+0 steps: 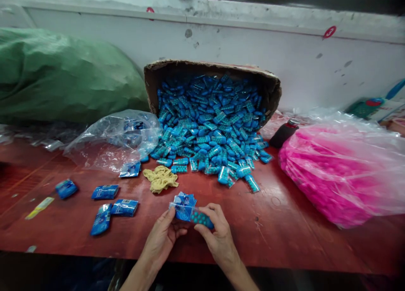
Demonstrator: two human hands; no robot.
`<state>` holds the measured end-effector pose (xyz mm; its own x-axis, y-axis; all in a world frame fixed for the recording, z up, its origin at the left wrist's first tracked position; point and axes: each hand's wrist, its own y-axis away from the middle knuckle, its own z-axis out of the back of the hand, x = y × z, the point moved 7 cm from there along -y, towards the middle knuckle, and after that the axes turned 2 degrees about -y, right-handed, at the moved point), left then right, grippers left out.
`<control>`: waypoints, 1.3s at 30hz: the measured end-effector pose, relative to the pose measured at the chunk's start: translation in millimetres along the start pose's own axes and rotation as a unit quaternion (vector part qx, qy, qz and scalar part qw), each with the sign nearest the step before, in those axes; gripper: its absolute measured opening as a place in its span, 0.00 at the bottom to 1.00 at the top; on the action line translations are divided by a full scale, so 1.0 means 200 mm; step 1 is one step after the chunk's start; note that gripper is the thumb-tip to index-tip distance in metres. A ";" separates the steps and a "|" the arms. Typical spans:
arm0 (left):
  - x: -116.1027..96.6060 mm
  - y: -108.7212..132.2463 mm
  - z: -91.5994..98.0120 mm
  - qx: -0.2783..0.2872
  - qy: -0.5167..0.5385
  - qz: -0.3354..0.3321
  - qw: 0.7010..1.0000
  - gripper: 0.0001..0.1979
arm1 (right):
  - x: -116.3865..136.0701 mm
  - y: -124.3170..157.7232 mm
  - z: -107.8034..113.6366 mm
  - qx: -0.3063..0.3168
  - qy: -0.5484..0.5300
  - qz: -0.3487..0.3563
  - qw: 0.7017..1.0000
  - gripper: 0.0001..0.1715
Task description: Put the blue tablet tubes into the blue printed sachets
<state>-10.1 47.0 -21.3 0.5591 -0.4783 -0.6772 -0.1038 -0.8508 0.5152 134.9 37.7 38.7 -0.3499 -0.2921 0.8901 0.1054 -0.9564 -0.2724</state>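
Note:
Near the front edge of the red table [284, 227], my left hand [164, 236] pinches a small clear packet with a blue printed card [184, 206]. My right hand [217, 234] grips a teal studded blue piece [201, 218] whose end is against the packet's mouth. Both hands are closed on these and touch each other's load. Behind them a tipped cardboard box [268, 86] spills a heap of the same blue pieces [211, 126] onto the table. A few filled blue packets [114, 204] lie to the left of my hands.
A tangle of tan rubber bands [160, 178] lies ahead of my hands. A clear plastic bag [117, 139] sits left of the box, a green sack [63, 75] behind it. At right, a big clear bag of pink items [344, 172] and a dark object [284, 133].

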 end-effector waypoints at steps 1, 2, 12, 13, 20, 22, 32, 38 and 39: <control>-0.01 0.00 -0.01 0.004 -0.002 -0.002 1.000 0.12 | 0.00 0.00 0.00 -0.002 -0.008 -0.004 1.000 0.18; -0.01 0.01 -0.01 0.007 -0.004 -0.003 1.000 0.12 | 0.00 -0.01 0.01 -0.005 -0.014 -0.009 1.000 0.18; -0.06 0.02 -0.01 -0.013 -0.079 -0.020 0.997 0.13 | 0.02 -0.01 0.01 0.024 0.013 0.006 1.000 0.19; -0.06 0.01 0.00 -0.022 -0.081 -0.028 0.996 0.13 | 0.01 0.00 0.00 0.016 0.003 -0.003 1.000 0.19; -0.02 0.01 0.00 -0.027 -0.071 -0.006 0.997 0.13 | -0.07 0.02 -0.02 -0.047 -0.064 -0.060 0.995 0.16; -0.02 0.01 0.01 -0.021 -0.076 -0.003 0.997 0.14 | -0.06 0.02 -0.02 -0.038 -0.071 -0.051 0.995 0.16; -0.01 0.00 0.03 -0.030 -0.056 -0.021 0.998 0.12 | -0.07 0.03 -0.03 -0.024 -0.071 -0.087 0.993 0.16; 0.01 0.01 0.03 -0.038 -0.053 -0.005 0.998 0.12 | -0.05 0.03 -0.03 -0.017 -0.068 -0.056 0.996 0.18; 0.01 0.01 0.03 -0.034 -0.056 -0.004 0.998 0.13 | -0.05 0.03 -0.03 -0.018 -0.071 -0.058 0.996 0.17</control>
<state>-14.0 43.4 -23.8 0.4647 -0.4956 -0.7338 -0.0415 -0.8400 0.5410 134.4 35.6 26.2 -0.2229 -0.1799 0.9581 0.0372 -0.9837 -0.1761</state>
